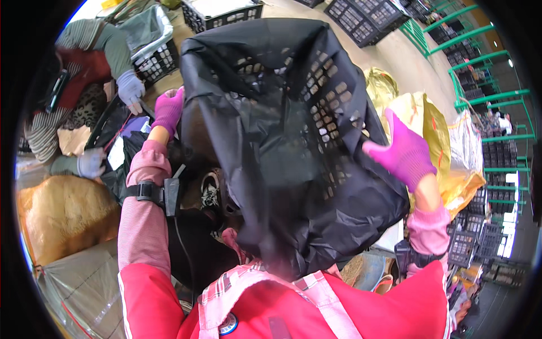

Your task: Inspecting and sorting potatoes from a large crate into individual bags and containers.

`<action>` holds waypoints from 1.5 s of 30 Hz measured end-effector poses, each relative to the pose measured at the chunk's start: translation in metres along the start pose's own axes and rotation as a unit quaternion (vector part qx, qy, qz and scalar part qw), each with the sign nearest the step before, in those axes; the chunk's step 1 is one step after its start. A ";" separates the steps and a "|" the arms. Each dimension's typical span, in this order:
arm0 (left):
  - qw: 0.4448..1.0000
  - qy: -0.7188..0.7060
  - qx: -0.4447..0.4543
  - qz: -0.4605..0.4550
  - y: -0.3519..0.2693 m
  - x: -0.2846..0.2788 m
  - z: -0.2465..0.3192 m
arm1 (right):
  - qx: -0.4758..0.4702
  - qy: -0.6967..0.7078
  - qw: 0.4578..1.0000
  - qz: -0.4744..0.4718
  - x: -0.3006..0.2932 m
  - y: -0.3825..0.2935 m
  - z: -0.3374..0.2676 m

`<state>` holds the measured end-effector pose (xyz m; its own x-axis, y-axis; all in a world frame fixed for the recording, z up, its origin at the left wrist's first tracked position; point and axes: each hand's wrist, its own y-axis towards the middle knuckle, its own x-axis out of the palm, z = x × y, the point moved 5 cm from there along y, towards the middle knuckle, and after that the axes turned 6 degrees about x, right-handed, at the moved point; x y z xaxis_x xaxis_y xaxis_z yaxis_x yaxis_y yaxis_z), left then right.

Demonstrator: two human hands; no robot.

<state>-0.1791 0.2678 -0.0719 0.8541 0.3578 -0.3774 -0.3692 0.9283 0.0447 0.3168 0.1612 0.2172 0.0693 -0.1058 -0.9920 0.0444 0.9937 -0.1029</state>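
Observation:
Before me stands a black plastic crate with perforated walls, partly lined with thin black sheet material that drapes over its rim and towards my chest. My left hand, in a magenta knit glove, grips the left edge of the draped crate; its fingertips are partly hidden. At the right side my right hand, in a matching glove, has thumb and fingers spread beside the liner's edge. Whether the right fingertips touch the liner cannot be told.
At the left, a co-worker's gloved hands work with red string over a black bag. Stuffed yellow woven sacks lie at left and right. More black crates stand beyond, and green metal racks line the right side.

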 end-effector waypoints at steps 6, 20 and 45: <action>0.985 -0.092 -0.140 -0.035 -0.017 -0.001 0.028 | -0.009 -0.025 0.998 0.054 0.058 -0.047 0.093; 0.920 -0.206 -0.211 -0.259 -0.367 0.003 0.174 | -0.166 0.141 0.975 0.035 0.148 -0.073 0.181; 0.947 -0.076 0.312 -0.004 -0.383 -0.044 0.260 | -0.128 0.362 0.922 -0.048 -0.023 -0.076 0.023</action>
<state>0.0204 -0.0770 0.1681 0.9164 0.3175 -0.2439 -0.1153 0.7926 0.5987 0.3345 0.0876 0.2492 -0.6104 -0.2338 -0.7568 -0.2276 0.9669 -0.1151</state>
